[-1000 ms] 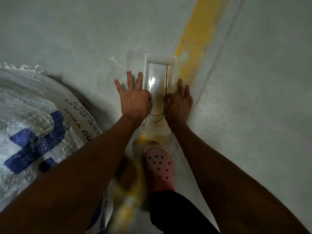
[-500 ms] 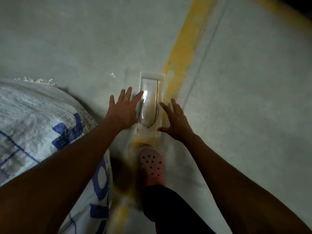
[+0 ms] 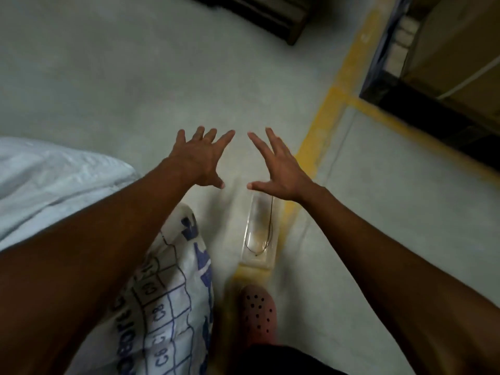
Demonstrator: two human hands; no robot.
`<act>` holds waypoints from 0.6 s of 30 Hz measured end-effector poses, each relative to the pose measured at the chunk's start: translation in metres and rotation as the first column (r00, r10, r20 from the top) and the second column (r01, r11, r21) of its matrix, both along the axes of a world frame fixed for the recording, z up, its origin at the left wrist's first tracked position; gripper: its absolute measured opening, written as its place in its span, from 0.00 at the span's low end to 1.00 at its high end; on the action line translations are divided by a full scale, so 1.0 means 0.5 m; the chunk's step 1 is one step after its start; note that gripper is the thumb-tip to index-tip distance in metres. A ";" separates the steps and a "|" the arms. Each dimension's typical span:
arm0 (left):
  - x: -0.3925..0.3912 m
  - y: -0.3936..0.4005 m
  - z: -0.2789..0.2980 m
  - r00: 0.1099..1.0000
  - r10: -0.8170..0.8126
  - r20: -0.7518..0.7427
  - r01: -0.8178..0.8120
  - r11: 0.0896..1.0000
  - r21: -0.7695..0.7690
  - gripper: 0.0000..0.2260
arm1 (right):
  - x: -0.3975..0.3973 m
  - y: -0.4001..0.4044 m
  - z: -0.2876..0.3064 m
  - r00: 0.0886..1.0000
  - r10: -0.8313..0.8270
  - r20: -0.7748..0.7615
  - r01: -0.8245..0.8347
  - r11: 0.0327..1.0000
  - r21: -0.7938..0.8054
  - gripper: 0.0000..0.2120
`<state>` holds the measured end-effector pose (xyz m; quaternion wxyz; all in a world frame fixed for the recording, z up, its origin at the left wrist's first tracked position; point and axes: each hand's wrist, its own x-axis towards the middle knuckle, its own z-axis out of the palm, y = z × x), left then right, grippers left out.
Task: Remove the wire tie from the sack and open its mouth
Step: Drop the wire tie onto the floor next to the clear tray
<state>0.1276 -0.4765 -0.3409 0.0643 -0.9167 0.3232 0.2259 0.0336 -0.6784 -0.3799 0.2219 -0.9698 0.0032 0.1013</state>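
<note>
Both hands are empty and spread wide, fingers splayed and thumbs turned toward each other, held in the air above the floor [image 3: 113,77]. The left hand [image 3: 201,159] sits at about 11 o'clock from the centre of the view and the right hand [image 3: 281,171] at about 1 o'clock, a gap between them and neither touching anything. Just below the right hand, at 6 o'clock from it, a clear plastic tray [image 3: 259,262] lies on the floor beside a yellow line [image 3: 322,123], and in it rests a thin dark wire [image 3: 266,234] bent into a loop, which looks like the tie, already off and set aside. The sack [image 3: 173,299], white woven cloth with blue print, lies at 7 o'clock under the left forearm, with a paler bulk of it at 9 o'clock; its mouth is not in view, so I cannot tell how far it is opened. The step in hand seems to be turning back to the sack to open its mouth. To do that well, bring both hands round to the gathered end, take the rim on opposite sides, and draw it apart evenly so the contents do not spill. A pink clog [image 3: 258,312] stands at 6 o'clock, close to the tray, so step clear of it when turning.
</note>
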 end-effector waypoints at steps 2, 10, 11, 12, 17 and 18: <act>0.012 0.034 0.069 0.999 0.012 0.041 -0.012 1.000 0.009 0.58 | 0.029 0.032 0.055 0.998 0.058 0.040 -0.057 0.998 -0.015 0.56; -0.033 0.242 0.352 0.965 0.122 0.233 -0.115 0.992 -0.042 0.59 | 0.077 0.159 0.266 0.948 0.264 0.178 -0.251 0.964 -0.092 0.57; -0.055 0.277 0.385 0.955 0.147 0.258 -0.136 0.989 -0.060 0.59 | 0.074 0.182 0.298 0.935 0.294 0.201 -0.280 0.955 -0.094 0.58; -0.081 0.313 0.415 0.945 0.169 0.281 -0.152 0.985 -0.083 0.59 | 0.068 0.206 0.329 0.921 0.320 0.224 -0.307 0.947 -0.091 0.59; -0.252 0.489 0.510 0.901 0.288 0.323 -0.235 0.953 -0.192 0.60 | -0.018 0.348 0.464 0.852 0.421 0.312 -0.438 0.899 -0.017 0.63; -0.289 0.521 0.518 0.894 0.319 0.316 -0.264 0.943 -0.205 0.60 | -0.042 0.379 0.483 0.839 0.440 0.320 -0.465 0.885 0.002 0.63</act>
